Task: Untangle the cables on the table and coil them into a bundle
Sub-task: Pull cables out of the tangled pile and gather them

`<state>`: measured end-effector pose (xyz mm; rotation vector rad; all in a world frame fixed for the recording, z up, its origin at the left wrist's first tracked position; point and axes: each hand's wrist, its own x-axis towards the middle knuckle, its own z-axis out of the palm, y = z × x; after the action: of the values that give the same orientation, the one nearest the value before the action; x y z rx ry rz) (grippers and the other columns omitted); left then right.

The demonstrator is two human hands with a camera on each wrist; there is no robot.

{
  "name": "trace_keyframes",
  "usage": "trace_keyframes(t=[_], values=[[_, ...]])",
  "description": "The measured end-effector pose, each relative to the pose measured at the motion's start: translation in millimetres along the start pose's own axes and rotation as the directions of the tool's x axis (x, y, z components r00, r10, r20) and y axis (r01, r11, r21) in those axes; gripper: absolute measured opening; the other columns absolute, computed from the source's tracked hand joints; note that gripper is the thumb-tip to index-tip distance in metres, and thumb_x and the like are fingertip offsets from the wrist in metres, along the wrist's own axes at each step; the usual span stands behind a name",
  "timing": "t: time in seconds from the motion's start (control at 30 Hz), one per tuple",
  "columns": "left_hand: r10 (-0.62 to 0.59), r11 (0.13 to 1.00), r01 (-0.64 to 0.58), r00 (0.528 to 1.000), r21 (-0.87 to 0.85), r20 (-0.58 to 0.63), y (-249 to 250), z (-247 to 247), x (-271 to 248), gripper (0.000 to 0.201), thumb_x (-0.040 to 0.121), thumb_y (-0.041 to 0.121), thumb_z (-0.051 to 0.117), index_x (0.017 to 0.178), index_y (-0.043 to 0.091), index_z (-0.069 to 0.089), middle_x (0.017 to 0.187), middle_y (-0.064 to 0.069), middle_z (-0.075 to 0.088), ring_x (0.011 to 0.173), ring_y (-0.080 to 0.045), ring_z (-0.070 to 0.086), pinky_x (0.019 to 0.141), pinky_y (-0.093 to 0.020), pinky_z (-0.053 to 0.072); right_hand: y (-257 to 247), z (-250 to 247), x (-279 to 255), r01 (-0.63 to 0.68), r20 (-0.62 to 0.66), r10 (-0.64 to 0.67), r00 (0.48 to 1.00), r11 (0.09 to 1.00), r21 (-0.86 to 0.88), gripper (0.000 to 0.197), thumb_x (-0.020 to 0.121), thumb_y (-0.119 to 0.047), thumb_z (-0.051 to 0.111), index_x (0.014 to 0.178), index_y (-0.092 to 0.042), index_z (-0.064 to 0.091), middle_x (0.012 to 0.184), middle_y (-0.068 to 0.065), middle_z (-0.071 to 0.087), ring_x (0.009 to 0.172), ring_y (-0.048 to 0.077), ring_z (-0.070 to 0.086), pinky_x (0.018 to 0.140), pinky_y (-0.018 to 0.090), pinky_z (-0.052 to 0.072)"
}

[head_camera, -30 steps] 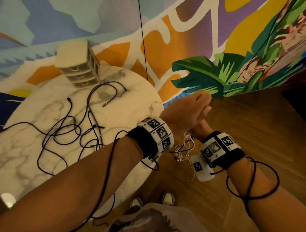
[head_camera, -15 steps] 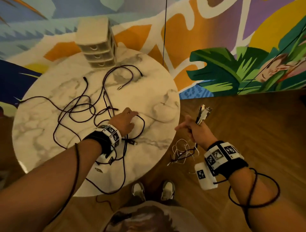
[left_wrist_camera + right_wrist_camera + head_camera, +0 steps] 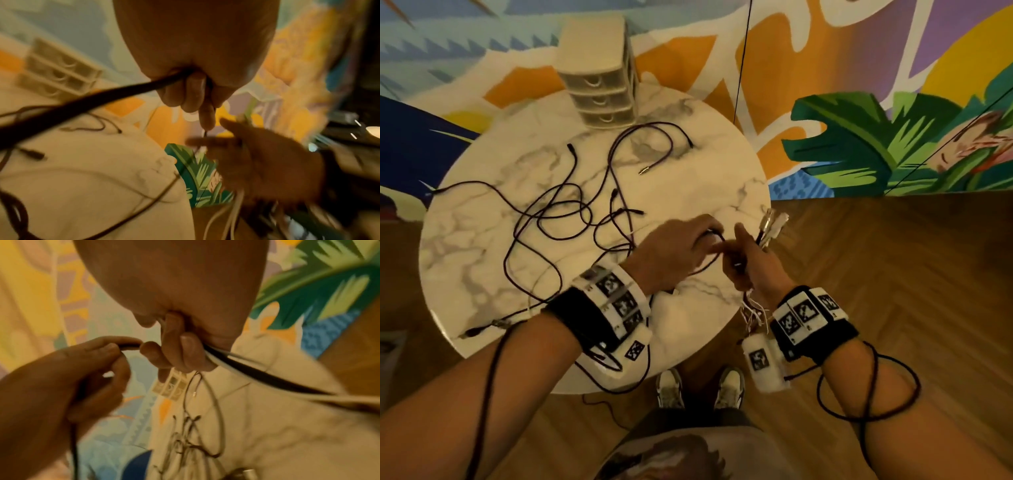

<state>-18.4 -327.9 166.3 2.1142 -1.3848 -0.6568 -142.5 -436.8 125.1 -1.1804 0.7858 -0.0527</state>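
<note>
Several dark cables (image 3: 571, 219) lie tangled on the round marble table (image 3: 482, 240). My left hand (image 3: 709, 240) pinches one dark cable (image 3: 82, 100) near its end, right beside my right hand (image 3: 739, 260) at the table's right edge. The right hand grips a bundle of cables (image 3: 246, 369), black and white, whose plugs (image 3: 774, 226) stick up above the fist. Thin white leads (image 3: 755, 311) dangle below it. In the right wrist view the left hand (image 3: 123, 347) holds the cable tip (image 3: 129, 346) against my right fingertips (image 3: 150, 348).
A small cream drawer unit (image 3: 599, 85) stands at the table's far edge, against a painted wall. One cable end (image 3: 479, 329) lies at the near left rim, and a loop (image 3: 599, 401) hangs off the front. Wood floor (image 3: 893, 274) lies to the right; my shoes (image 3: 729, 387) are below.
A second ago both hands were together over the floor. The left hand then reached onto the table, took a dark cable and has brought it back to the right hand.
</note>
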Motion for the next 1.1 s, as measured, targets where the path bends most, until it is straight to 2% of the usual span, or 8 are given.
trace_keyframes(t=[0.3,0.5,0.67,0.77,0.87,0.93,1.0,1.1], values=[[-0.04,0.976,0.025,0.997,0.216,0.065,-40.2,46.8,-64.9,0.063,0.099,0.035,0.035,0.145,0.043,-0.007,0.111,-0.001,0.064,0.076,-0.024,0.062,0.067,-0.042,0.052,-19.6,7.6,20.4,0.081,-0.216,-0.04,0.976,0.979,0.185,0.038,0.098,-0.021,0.041,0.062,-0.014,0.05,0.047,0.001,0.038,0.037,0.011,0.026,0.04,0.021,0.018],[-0.239,0.894,0.216,0.971,0.392,0.009,-152.8,37.1,-91.6,0.032,0.094,0.023,0.047,0.124,0.022,0.058,0.116,-0.004,0.063,0.108,-0.025,0.057,0.087,-0.035,0.049,-24.9,-28.5,31.8,0.163,-0.336,-0.048,0.94,0.932,0.323,0.036,0.095,-0.017,0.037,0.06,-0.017,0.043,0.04,-0.005,0.029,0.033,0.008,0.019,0.035,0.014,0.013],[-0.32,0.854,0.218,0.936,0.473,0.148,-149.5,4.3,-72.8,0.025,0.089,0.032,0.048,0.109,0.026,0.062,0.113,0.005,0.058,0.109,-0.019,0.053,0.09,-0.033,0.04,-24.0,-18.2,23.7,0.247,-0.343,-0.207,0.916,0.966,0.077,0.034,0.097,-0.019,0.036,0.064,-0.016,0.044,0.049,0.003,0.035,0.036,0.009,0.024,0.038,0.019,0.017],[-0.11,0.832,0.136,0.991,0.538,-0.08,-102.0,-11.2,-43.7,0.045,0.084,0.038,0.024,0.097,0.025,0.065,0.105,0.005,0.062,0.105,-0.019,0.054,0.09,-0.038,0.036,-35.4,-3.6,13.7,0.343,-0.223,-0.353,0.909,0.936,-0.082,0.036,0.099,-0.016,0.035,0.065,-0.015,0.045,0.056,0.012,0.037,0.04,0.011,0.027,0.04,0.021,0.02],[-0.277,0.939,0.257,0.959,-0.227,-0.059,-43.8,-16.4,-7.6,0.048,0.093,0.042,0.027,0.103,0.013,0.063,0.097,-0.002,0.069,0.093,-0.021,0.061,0.077,-0.033,0.042,-48.9,13.1,3.6,0.424,-0.056,-0.449,0.892,0.873,-0.241,0.036,0.1,-0.011,0.035,0.066,-0.008,0.043,0.05,0.003,0.037,0.041,0.01,0.028,0.041,0.018,0.024],[-0.385,0.496,0.375,0.904,-0.783,0.188,-15.2,-24.8,19.8,0.043,0.098,0.045,0.035,0.109,0.009,0.056,0.089,-0.005,0.072,0.073,-0.02,0.063,0.057,-0.027,0.04,-53.2,23.1,-1.7,0.447,0.053,-0.452,0.891,0.848,-0.284,0.034,0.101,-0.01,0.037,0.067,-0.008,0.041,0.05,-0.006,0.036,0.044,0.007,0.029,0.044,0.015,0.026],[-0.4,0.25,0.305,0.897,-0.919,0.189,-0.2,-37.9,37.5,0.034,0.098,0.041,0.04,0.103,0.01,0.053,0.084,-0.005,0.072,0.055,-0.014,0.053,0.045,-0.022,0.032,-50.2,28.4,-5.9,0.455,0.161,-0.425,0.891,0.833,-0.315,0.032,0.1,-0.008,0.039,0.069,-0.007,0.04,0.054,-0.01,0.036,0.047,0.004,0.03,0.047,0.012,0.027],[-0.464,0.363,0.217,0.885,-0.906,0.026,12.2,-52.6,46.5,0.024,0.097,0.018,0.049,0.109,-0.001,0.056,0.066,-0.005,0.065,0.048,-0.014,0.034,0.039,-0.022,0.021,-35.5,26.5,-12.9,0.428,0.27,-0.341,0.9,0.806,-0.409,0.03,0.101,-0.012,0.038,0.074,-0.001,0.049,0.058,-0.009,0.036,0.049,0.003,0.033,0.049,0.012,0.028]])
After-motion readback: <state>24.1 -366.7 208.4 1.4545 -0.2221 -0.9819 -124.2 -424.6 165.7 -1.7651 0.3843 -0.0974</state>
